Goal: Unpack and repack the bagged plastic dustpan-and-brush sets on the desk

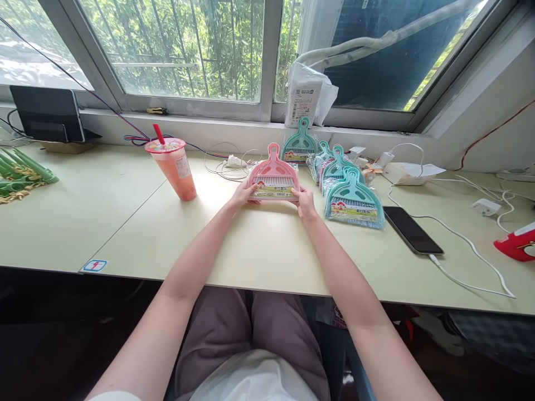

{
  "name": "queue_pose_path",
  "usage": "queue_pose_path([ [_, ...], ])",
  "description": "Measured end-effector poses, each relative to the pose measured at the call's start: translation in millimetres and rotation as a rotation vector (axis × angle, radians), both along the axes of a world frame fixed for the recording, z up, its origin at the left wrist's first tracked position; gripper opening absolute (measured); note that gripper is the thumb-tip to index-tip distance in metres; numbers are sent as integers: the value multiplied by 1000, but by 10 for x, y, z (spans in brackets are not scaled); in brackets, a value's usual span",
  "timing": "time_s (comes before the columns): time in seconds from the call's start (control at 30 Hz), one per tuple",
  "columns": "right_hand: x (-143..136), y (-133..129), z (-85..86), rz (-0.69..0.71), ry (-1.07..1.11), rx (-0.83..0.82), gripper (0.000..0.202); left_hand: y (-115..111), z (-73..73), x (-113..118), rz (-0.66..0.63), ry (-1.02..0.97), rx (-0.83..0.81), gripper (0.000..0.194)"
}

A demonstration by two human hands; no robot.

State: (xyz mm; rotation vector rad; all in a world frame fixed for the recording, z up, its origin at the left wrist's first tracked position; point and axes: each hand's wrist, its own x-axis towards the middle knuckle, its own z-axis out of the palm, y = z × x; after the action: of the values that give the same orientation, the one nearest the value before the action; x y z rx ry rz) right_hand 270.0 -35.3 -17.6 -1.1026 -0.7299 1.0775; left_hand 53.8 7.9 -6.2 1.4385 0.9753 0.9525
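Observation:
Between my two hands is a pink mini dustpan and brush set [274, 174], with its handle pointing away from me and a printed label across its bristles. My left hand [244, 194] grips its left lower corner, and my right hand [305, 201] grips the right one. Whether its underside touches the table cannot be made out. Just right of my right hand lies a teal dustpan and brush set [353, 201] in clear wrap, in front of several more sets. Behind the pink one, another teal set [300, 146] leans against the wall below the window.
A tall cup of orange drink [174, 170] with a red straw stands left of my hands on the table [125, 245]. To the right lie a phone [413, 229] on a white cable and a red packet [518, 243]. Farther left are a tablet [45, 113] and green stalks [25, 174].

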Motion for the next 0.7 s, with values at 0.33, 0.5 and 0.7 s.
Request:
queue_pose_path([
  [0.33,-18,13,-69,-63,-308,17,42,-37,-3,97,81,16,57,46],
  [0.5,11,77,-168,-106,-410,-16,51,-20,-50,78,60,53,117,55],
  [0.7,19,133,-205,-118,-477,-1,50,8,-116,102,98,49,206,62],
])
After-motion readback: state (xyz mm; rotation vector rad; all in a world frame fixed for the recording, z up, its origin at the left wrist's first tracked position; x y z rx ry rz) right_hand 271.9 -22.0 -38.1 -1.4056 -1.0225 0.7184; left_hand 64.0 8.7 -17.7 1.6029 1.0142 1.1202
